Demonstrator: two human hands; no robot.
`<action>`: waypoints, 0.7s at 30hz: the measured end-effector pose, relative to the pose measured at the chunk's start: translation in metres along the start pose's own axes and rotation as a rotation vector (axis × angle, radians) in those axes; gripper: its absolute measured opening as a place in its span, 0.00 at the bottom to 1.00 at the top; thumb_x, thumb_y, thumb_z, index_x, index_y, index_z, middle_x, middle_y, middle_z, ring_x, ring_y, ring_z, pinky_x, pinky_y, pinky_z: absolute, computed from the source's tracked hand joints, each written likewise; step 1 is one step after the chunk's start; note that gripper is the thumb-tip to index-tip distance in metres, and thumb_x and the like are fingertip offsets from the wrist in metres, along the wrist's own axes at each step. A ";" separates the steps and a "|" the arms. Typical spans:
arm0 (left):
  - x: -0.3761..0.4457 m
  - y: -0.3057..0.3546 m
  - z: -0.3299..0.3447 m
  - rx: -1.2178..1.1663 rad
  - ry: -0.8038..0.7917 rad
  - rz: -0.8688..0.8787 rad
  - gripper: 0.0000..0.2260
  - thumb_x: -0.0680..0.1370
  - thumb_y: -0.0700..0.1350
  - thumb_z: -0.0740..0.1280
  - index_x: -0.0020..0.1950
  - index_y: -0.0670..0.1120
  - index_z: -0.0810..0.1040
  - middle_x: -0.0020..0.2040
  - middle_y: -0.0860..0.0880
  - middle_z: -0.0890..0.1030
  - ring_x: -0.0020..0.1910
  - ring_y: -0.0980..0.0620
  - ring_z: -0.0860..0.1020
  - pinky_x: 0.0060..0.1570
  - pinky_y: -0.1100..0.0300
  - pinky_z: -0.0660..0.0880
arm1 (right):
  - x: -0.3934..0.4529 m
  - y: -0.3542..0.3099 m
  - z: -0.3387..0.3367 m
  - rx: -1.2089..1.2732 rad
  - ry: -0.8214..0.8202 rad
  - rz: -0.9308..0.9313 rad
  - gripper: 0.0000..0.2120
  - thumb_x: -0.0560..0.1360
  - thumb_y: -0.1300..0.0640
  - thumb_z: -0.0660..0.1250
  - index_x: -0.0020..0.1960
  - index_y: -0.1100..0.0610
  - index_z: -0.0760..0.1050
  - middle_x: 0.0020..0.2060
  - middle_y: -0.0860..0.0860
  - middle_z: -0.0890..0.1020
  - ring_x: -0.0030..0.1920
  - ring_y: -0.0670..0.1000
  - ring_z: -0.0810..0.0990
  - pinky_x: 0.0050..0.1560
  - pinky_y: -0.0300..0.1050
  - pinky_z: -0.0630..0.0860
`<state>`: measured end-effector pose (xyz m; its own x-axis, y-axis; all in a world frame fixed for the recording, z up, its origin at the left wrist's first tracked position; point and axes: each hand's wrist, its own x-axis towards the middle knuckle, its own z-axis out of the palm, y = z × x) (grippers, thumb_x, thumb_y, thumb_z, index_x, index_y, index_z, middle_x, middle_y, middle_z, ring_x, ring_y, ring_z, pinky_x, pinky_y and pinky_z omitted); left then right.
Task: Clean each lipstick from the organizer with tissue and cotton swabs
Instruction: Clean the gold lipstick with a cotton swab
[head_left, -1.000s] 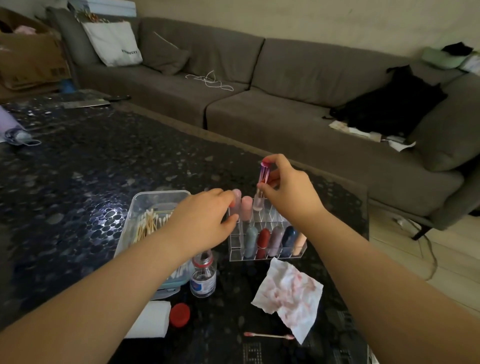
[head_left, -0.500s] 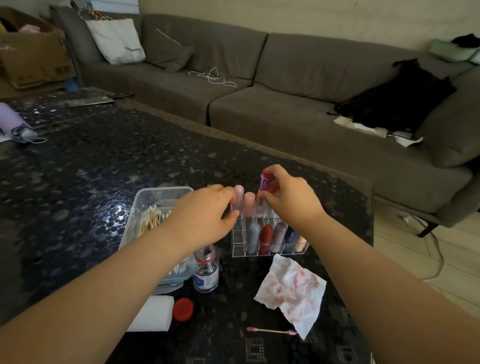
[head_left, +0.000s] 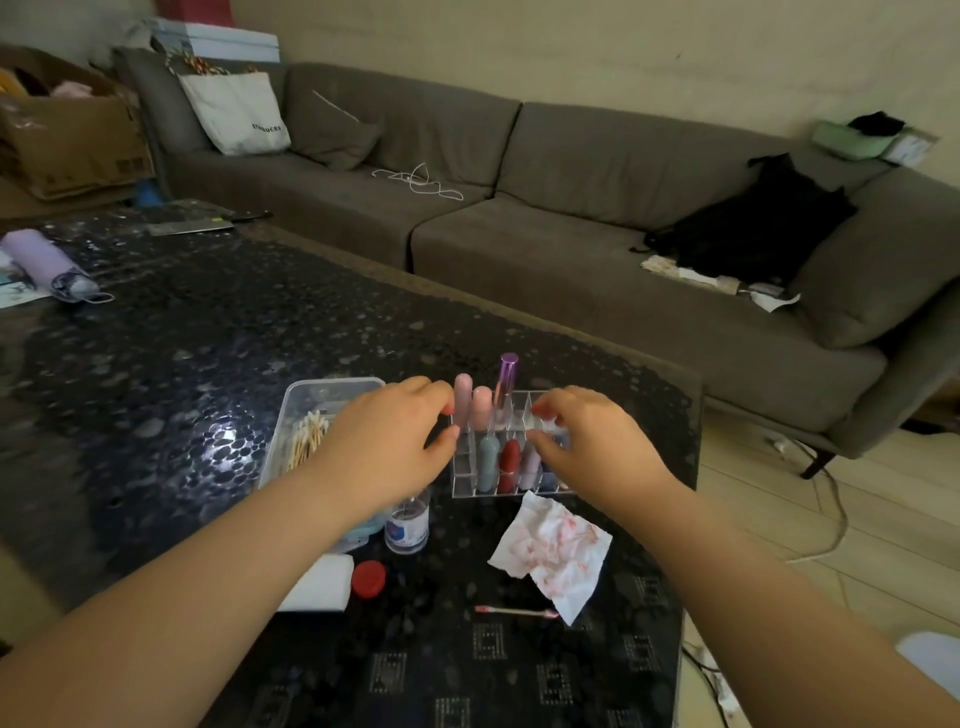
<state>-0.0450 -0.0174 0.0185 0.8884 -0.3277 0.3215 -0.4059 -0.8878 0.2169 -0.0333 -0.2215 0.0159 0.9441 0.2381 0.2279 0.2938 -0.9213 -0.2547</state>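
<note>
While both hands hover loosely curled and holding nothing, the lipsticks (head_left: 510, 460) stand upright in the organizer (head_left: 462, 486) between them, directly under the right hand (head_left: 592, 447), the left hand (head_left: 387, 441) beside.

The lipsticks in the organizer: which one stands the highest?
The purple metallic lipstick in the back row of the clear organizer. Its cap rises well above the two pink ones to its left, and it is slimmer and shiny.
</note>
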 end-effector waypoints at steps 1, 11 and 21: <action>-0.008 0.002 -0.001 -0.012 0.018 -0.005 0.11 0.79 0.52 0.60 0.58 0.49 0.73 0.52 0.52 0.77 0.48 0.53 0.76 0.46 0.57 0.75 | -0.010 -0.001 0.000 0.010 -0.025 0.002 0.14 0.77 0.49 0.65 0.61 0.51 0.74 0.54 0.47 0.78 0.51 0.45 0.77 0.51 0.37 0.75; -0.093 0.018 0.026 -0.121 0.018 0.007 0.07 0.77 0.49 0.65 0.51 0.47 0.75 0.46 0.52 0.77 0.43 0.52 0.76 0.39 0.57 0.73 | -0.088 -0.009 0.035 -0.025 -0.298 -0.108 0.11 0.77 0.51 0.64 0.58 0.50 0.78 0.53 0.46 0.77 0.55 0.47 0.74 0.55 0.39 0.72; -0.118 0.009 0.035 -0.166 -0.020 -0.065 0.08 0.76 0.50 0.66 0.53 0.49 0.76 0.46 0.54 0.77 0.43 0.54 0.77 0.37 0.61 0.71 | -0.095 -0.016 0.059 -0.181 -0.401 -0.121 0.11 0.79 0.54 0.61 0.57 0.54 0.79 0.54 0.51 0.76 0.56 0.51 0.73 0.54 0.47 0.76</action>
<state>-0.1456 0.0018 -0.0501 0.9175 -0.2788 0.2837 -0.3754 -0.8426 0.3860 -0.1188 -0.2116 -0.0570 0.8983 0.4145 -0.1455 0.4082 -0.9100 -0.0725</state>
